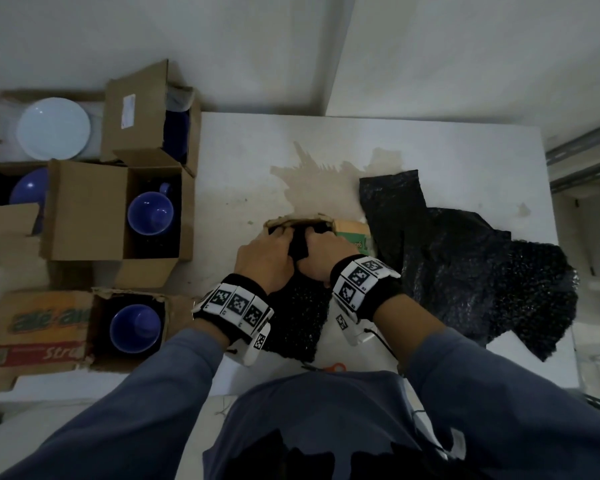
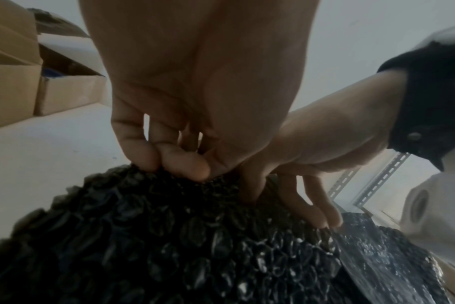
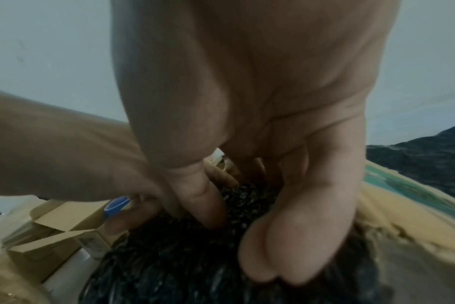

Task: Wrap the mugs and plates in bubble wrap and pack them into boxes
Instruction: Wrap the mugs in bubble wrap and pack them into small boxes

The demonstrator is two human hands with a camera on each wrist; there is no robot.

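Note:
A bundle in black bubble wrap [image 2: 182,236] sits in the mouth of a small torn cardboard box [image 1: 291,221] at the table's middle. My left hand [image 1: 267,251] grips its top with curled fingers [image 2: 169,160]. Touching it on the right, my right hand [image 1: 323,251] digs bent fingers [image 3: 203,205] into the same bundle [image 3: 169,257], just inside the box wall [image 3: 377,216]. A tail of the wrap [image 1: 298,317] trails toward me. What the wrap holds is hidden. Unwrapped blue mugs [image 1: 150,213] [image 1: 136,328] stand in open boxes at the left.
A white plate [image 1: 53,128] and a blue dish [image 1: 30,187] lie in boxes at the far left. Loose black bubble wrap [image 1: 465,265] covers the table's right side. Orange-handled scissors [image 1: 335,368] lie at the near edge. A brown stain [image 1: 312,181] marks the table behind the box.

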